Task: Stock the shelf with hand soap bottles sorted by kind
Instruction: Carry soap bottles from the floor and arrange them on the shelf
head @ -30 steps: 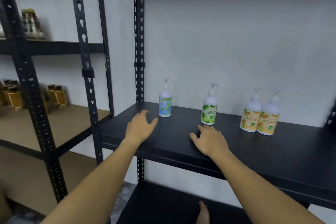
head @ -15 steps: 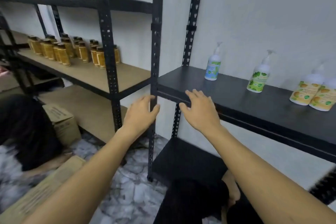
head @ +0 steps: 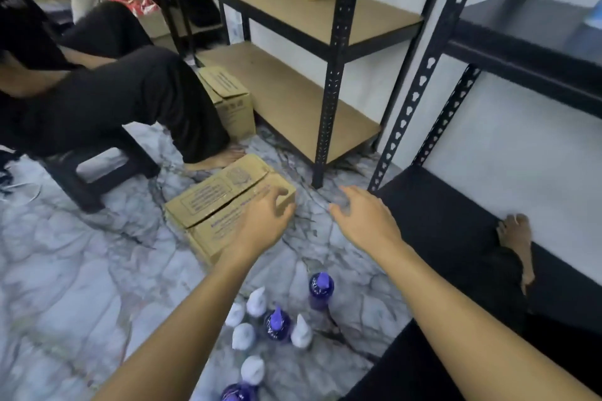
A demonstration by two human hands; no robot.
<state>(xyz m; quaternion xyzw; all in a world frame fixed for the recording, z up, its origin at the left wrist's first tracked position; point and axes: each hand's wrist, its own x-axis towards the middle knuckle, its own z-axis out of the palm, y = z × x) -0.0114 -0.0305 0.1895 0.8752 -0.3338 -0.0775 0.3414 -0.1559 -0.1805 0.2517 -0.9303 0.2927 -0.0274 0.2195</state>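
Observation:
Several hand soap bottles stand on the marble floor below my arms: a purple bottle (head: 321, 290), another purple one (head: 277, 324), and white pump bottles (head: 255, 303) around them. My left hand (head: 265, 218) hovers over the floor with relaxed fingers, holding nothing. My right hand (head: 365, 218) hovers beside it, fingers spread and empty. Both hands are well above the bottles. The black shelf (head: 521, 45) stands at the right; one bottle on it shows only as a blue sliver at the frame's edge.
A closed cardboard box (head: 211, 205) lies on the floor just beyond my left hand; another box (head: 228, 94) sits by the wooden shelf unit (head: 293, 10), which holds amber jars. A person in black sits on a stool (head: 97, 169) at left. My foot (head: 516, 238) rests on the bottom black shelf.
My view has swung down from the black shelf to the floor. Both hands left the shelf edge and dropped toward the floor, still empty. The floor bottles have come into view.

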